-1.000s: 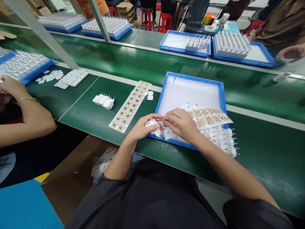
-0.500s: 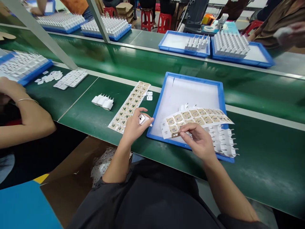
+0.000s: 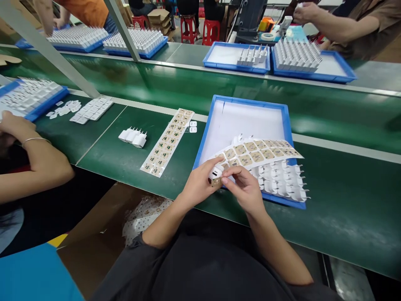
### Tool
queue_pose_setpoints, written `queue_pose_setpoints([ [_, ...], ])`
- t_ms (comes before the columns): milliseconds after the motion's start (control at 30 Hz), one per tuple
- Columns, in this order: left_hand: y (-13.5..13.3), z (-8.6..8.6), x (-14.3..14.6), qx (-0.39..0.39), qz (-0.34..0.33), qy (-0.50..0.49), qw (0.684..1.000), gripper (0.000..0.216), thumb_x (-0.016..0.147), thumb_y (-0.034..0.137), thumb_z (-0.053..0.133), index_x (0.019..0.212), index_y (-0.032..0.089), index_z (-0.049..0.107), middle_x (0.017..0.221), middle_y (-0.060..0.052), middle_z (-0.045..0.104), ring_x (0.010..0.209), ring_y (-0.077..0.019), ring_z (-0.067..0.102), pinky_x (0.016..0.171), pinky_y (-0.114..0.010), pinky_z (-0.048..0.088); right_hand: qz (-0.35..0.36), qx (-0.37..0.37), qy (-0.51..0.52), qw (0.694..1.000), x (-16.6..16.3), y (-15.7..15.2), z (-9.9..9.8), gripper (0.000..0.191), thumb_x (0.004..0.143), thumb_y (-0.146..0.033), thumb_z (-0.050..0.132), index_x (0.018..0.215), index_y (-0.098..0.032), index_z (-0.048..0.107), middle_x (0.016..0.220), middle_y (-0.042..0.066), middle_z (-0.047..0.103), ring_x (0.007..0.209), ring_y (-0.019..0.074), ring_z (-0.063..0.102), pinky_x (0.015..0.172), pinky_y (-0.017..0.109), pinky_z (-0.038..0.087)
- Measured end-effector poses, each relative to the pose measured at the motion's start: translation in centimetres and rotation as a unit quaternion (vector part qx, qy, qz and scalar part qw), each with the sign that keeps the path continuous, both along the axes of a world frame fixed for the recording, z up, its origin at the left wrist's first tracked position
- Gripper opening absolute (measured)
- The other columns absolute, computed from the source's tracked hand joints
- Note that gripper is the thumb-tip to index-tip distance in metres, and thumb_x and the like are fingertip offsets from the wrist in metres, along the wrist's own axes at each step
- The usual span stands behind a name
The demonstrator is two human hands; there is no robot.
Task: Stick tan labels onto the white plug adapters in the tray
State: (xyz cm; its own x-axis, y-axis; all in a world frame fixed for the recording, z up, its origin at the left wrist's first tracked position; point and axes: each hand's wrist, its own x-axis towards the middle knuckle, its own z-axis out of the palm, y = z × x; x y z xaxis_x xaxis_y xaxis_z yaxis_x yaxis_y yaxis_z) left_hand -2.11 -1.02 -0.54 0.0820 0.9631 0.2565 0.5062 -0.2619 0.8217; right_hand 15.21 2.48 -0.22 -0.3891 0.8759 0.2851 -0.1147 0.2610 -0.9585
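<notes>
My left hand is closed around a white plug charger, its end with the dark port facing up. My right hand pinches a small brown sticker against or just beside the charger; whether it sticks there I cannot tell. Both hands meet over the front edge of a blue-rimmed tray. A curved sheet of brown stickers lies across this tray, on top of rows of white plug chargers with their pins pointing right.
Left of the tray lie another sticker sheet, small white labels and several chargers. A neighbour's arm rests at the left, near stacked white pieces. Across the green channel stand filled trays.
My left hand has moved right with the charger, and my right hand has moved left and slightly down with the sticker. They now meet. The view has shifted slightly.
</notes>
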Motion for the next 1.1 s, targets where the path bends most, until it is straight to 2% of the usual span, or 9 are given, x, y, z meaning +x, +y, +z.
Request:
queue_pose_setpoints([
  [100, -0.1, -0.2, 0.7, -0.011, 0.001, -0.018, 1.000, 0.064, 0.092, 0.026, 0.069, 0.153, 0.022, 0.049, 0.151, -0.014, 0.062, 0.130, -0.0300, 0.068, 0.099, -0.040, 0.064, -0.033, -0.032, 0.028, 0.999, 0.5, 0.3, 0.1, 0.005, 0.092, -0.028, 0.077, 0.092, -0.026, 0.073, 0.088, 0.000, 0.072, 0.086, 0.0163, 0.069, 0.082, 0.029, 0.057],
  [233, -0.3, 0.1, 0.3, -0.043, -0.106, -0.090, 0.989, 0.074, 0.095, 0.016, 0.061, 0.164, 0.027, 0.035, 0.165, -0.015, 0.046, 0.123, -0.0268, 0.071, 0.079, -0.030, 0.069, -0.074, -0.068, 0.053, 0.994, 1.0, 0.7, 0.3, 0.009, 0.089, -0.032, 0.080, 0.092, -0.026, 0.074, 0.088, 0.000, 0.072, 0.084, 0.0162, 0.068, 0.080, 0.029, 0.057],
  [300, -0.5, 0.4, -0.1, -0.055, -0.155, -0.109, 0.980, 0.066, 0.099, 0.016, 0.056, 0.161, 0.030, 0.041, 0.164, -0.014, 0.047, 0.110, -0.0227, 0.076, 0.074, -0.027, 0.069, -0.079, -0.082, 0.059, 0.992, 1.2, 0.6, 0.3, 0.011, 0.088, -0.033, 0.081, 0.091, -0.025, 0.074, 0.088, 0.000, 0.072, 0.083, 0.0162, 0.069, 0.079, 0.029, 0.057],
  [367, -0.6, 0.6, -0.2, -0.049, -0.175, -0.115, 0.977, 0.052, 0.101, 0.019, 0.057, 0.152, 0.028, 0.054, 0.157, -0.015, 0.055, 0.088, -0.0162, 0.079, 0.070, -0.024, 0.068, -0.074, -0.096, 0.061, 0.991, 1.3, 0.4, 0.4, 0.011, 0.089, -0.033, 0.081, 0.091, -0.025, 0.073, 0.088, 0.000, 0.073, 0.083, 0.0161, 0.069, 0.077, 0.028, 0.057],
  [467, -0.8, 0.6, -0.1, 0.011, -0.122, -0.111, 0.986, 0.039, 0.096, 0.024, 0.070, 0.134, 0.022, 0.068, 0.137, -0.014, 0.070, 0.064, -0.0086, 0.072, 0.062, -0.020, 0.064, -0.069, -0.099, 0.077, 0.990, 1.3, -0.3, 0.5, 0.008, 0.091, -0.030, 0.080, 0.093, -0.026, 0.073, 0.092, 0.000, 0.074, 0.089, 0.0166, 0.071, 0.082, 0.029, 0.058],
  [533, -0.9, 0.5, 0.0, 0.066, -0.060, -0.108, 0.990, 0.039, 0.091, 0.025, 0.077, 0.129, 0.021, 0.070, 0.124, -0.012, 0.074, 0.062, -0.0067, 0.068, 0.059, -0.018, 0.062, -0.089, -0.083, 0.096, 0.988, 1.3, -0.8, 0.7, 0.008, 0.091, -0.027, 0.079, 0.097, -0.028, 0.073, 0.095, 0.001, 0.073, 0.096, 0.0166, 0.071, 0.089, 0.029, 0.057],
  [633, -1.0, 0.6, 0.1, 0.120, 0.001, -0.104, 0.987, 0.039, 0.088, 0.024, 0.080, 0.126, 0.021, 0.071, 0.117, -0.009, 0.075, 0.068, -0.0078, 0.069, 0.061, -0.017, 0.062, -0.112, -0.062, 0.111, 0.986, 1.2, -1.2, 1.3, 0.015, 0.092, -0.022, 0.078, 0.105, -0.029, 0.073, 0.095, 0.000, 0.071, 0.097, 0.0153, 0.069, 0.093, 0.029, 0.056],
  [800, -1.0, 0.9, 0.0, 0.143, 0.005, -0.105, 0.984, 0.038, 0.088, 0.023, 0.080, 0.125, 0.021, 0.071, 0.117, -0.010, 0.074, 0.079, -0.0120, 0.072, 0.063, -0.018, 0.063, -0.078, -0.071, 0.097, 0.990, 0.9, -1.2, 2.2, 0.019, 0.093, -0.021, 0.077, 0.109, -0.029, 0.071, 0.093, -0.001, 0.071, 0.093, 0.0141, 0.069, 0.090, 0.028, 0.058],
  [1100, -1.1, 1.1, 0.1, 0.144, 0.008, -0.096, 0.985, 0.036, 0.089, 0.023, 0.079, 0.124, 0.021, 0.071, 0.116, -0.009, 0.073, 0.078, -0.0104, 0.071, 0.063, -0.017, 0.062, -0.089, -0.071, 0.079, 0.990, 0.6, -0.8, 2.5, 0.018, 0.090, -0.029, 0.080, 0.105, -0.028, 0.071, 0.092, 0.000, 0.072, 0.091, 0.0164, 0.071, 0.087, 0.031, 0.060],
])
